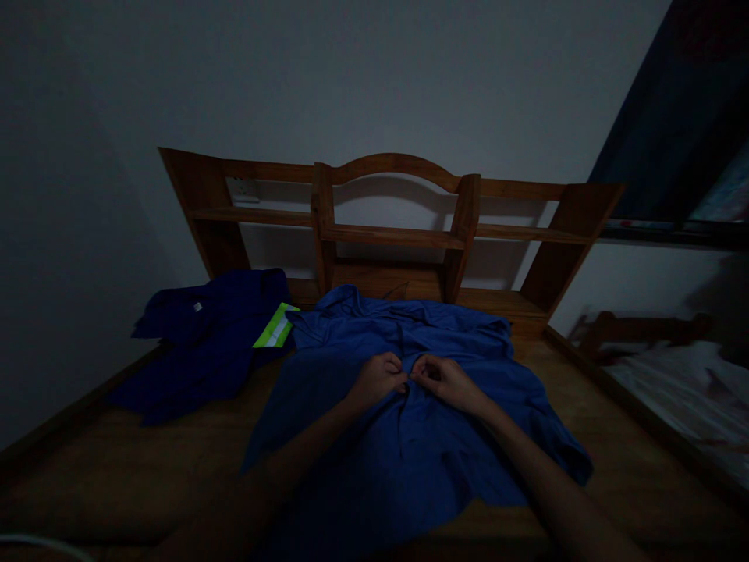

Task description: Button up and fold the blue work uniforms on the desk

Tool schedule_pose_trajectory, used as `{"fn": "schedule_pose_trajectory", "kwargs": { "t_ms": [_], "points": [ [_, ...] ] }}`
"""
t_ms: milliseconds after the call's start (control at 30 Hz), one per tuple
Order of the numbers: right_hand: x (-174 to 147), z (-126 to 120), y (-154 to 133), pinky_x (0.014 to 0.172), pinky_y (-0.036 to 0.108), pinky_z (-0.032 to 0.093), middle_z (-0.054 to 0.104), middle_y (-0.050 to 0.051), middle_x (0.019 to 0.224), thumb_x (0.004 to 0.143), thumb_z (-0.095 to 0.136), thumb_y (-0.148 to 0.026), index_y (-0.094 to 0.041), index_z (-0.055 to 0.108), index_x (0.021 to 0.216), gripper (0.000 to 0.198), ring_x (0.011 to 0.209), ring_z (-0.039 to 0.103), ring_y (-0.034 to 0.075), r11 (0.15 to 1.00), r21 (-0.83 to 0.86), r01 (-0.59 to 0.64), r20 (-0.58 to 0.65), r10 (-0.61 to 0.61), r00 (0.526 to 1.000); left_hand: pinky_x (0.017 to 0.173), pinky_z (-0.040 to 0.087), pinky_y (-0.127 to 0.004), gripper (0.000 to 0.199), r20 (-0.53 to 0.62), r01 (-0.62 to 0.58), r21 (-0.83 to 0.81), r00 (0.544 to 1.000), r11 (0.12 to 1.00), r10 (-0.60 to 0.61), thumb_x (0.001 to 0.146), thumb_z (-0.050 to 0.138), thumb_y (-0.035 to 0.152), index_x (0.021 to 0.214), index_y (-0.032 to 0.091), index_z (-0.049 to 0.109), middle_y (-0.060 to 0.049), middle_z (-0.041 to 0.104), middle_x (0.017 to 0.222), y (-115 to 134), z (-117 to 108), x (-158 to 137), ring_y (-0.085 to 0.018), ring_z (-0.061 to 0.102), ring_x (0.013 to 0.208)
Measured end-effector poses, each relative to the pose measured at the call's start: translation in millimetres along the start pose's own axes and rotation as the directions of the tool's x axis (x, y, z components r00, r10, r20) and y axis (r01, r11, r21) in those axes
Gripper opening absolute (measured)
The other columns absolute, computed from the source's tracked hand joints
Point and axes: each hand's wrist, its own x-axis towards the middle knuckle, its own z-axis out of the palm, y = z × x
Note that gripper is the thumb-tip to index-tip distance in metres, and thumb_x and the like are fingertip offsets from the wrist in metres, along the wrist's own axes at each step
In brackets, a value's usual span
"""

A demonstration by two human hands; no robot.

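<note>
A blue shirt (pixel 351 375) lies spread on the wooden desk, its collar end toward the shelf and a dark front opening running down its middle. Both of my hands meet at that opening. The fingers of my left hand (pixel 383 376) are closed on the left edge of the shirt. Close beside it, my right hand (pixel 445 381) pinches the other edge between thumb and forefinger. Any button between the fingertips is too small and dark to make out.
A darker blue garment with a yellow-green reflective band (pixel 276 326) lies crumpled at the left. Behind the shirt stands a wooden shelf unit (pixel 392 234) against the wall. The wooden desk (pixel 620 460) has a raised right edge; whitish sheeting (pixel 684 382) lies beyond it.
</note>
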Motion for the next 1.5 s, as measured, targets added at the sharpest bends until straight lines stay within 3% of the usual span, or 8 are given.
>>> {"fn": "schedule_pose_trajectory", "kwargs": {
  "t_ms": [200,400,700,800,867,1000,1133,1500],
  "points": [
    [-3.7,-0.2,-11.5,0.063,0.022,0.04,0.06,0.001,0.081,0.09,0.045,-0.029,-0.019,0.053,0.092,0.013,0.071,0.056,0.012,0.985,-0.164,0.055,0.003,-0.055,0.998,0.054,0.046,-0.022,0.013,0.039,-0.104,0.099,0.994,0.99,0.1,0.068,0.056,0.018,0.078,0.018,0.048,0.002,0.064,0.061,5.8,-0.7,-5.3,-0.015,0.064,0.057],
    [-7.3,1.9,-21.9,0.07,0.024,0.038,0.057,0.003,0.087,0.094,0.035,-0.023,-0.02,0.048,0.094,0.014,0.077,0.055,0.013,0.883,-0.447,0.139,0.073,-0.119,0.99,0.057,0.046,-0.021,0.011,0.045,-0.172,0.187,0.985,0.967,0.167,0.069,0.054,0.017,0.079,0.018,0.049,0.002,0.064,0.062,8.2,1.2,-8.4,-0.013,0.063,0.058],
    [-10.5,-6.9,-26.1,0.07,0.022,0.037,0.058,0.002,0.084,0.095,0.033,-0.023,-0.02,0.05,0.092,0.018,0.076,0.055,0.013,0.878,-0.454,0.155,0.134,-0.105,0.985,0.052,0.045,-0.019,0.023,0.04,-0.178,0.137,0.984,0.974,0.174,0.066,0.057,0.016,0.087,0.019,0.049,0.004,0.063,0.064,2.1,3.3,-7.1,-0.012,0.062,0.054],
    [-11.1,-8.7,-28.1,0.069,0.022,0.037,0.058,0.002,0.081,0.095,0.034,-0.023,-0.019,0.051,0.089,0.019,0.073,0.054,0.012,0.894,-0.416,0.164,0.124,-0.123,0.985,0.051,0.046,-0.02,0.021,0.029,-0.094,0.096,0.995,0.991,0.092,0.065,0.06,0.02,0.084,0.018,0.051,0.004,0.063,0.06,1.1,1.6,-2.4,-0.013,0.062,0.052],
    [-11.3,-8.1,-29.4,0.069,0.022,0.037,0.058,0.002,0.081,0.095,0.035,-0.023,-0.019,0.051,0.089,0.018,0.073,0.053,0.013,0.897,-0.407,0.173,0.104,-0.143,0.984,0.051,0.048,-0.022,0.018,0.06,0.05,0.022,0.997,0.998,-0.051,0.065,0.062,0.027,0.075,0.016,0.052,0.002,0.062,0.057,2.7,0.2,0.1,-0.014,0.062,0.052],
    [-11.3,-5.2,-31.5,0.07,0.023,0.037,0.058,0.003,0.083,0.095,0.034,-0.024,-0.019,0.051,0.089,0.018,0.074,0.054,0.014,0.888,-0.418,0.19,0.065,-0.18,0.982,0.055,0.051,-0.027,0.03,0.225,0.304,-0.085,0.934,0.949,-0.279,0.065,0.064,0.04,0.062,0.012,0.056,-0.002,0.061,0.054,14.9,-2.1,-2.1,-0.015,0.061,0.052],
    [-11.9,-2.8,-33.2,0.071,0.024,0.039,0.058,0.004,0.085,0.095,0.031,-0.023,-0.019,0.05,0.094,0.019,0.076,0.054,0.014,0.894,-0.414,0.173,0.045,-0.17,0.984,0.058,0.05,-0.027,0.032,0.297,0.332,-0.163,0.915,0.929,-0.274,0.063,0.067,0.04,0.065,0.009,0.059,-0.006,0.063,0.059,27.4,-3.9,-10.6,-0.015,0.061,0.055],
    [-10.2,1.8,-33.4,0.07,0.025,0.038,0.054,0.003,0.081,0.096,0.029,-0.028,-0.02,0.046,0.09,0.02,0.073,0.051,0.014,0.908,-0.381,0.172,0.012,-0.182,0.983,0.059,0.05,-0.027,0.028,0.259,0.348,-0.286,0.925,0.893,-0.278,0.065,0.067,0.037,0.067,0.011,0.056,-0.005,0.06,0.061,19.7,-8.9,-9.2,-0.014,0.06,0.056]
  ]
}}
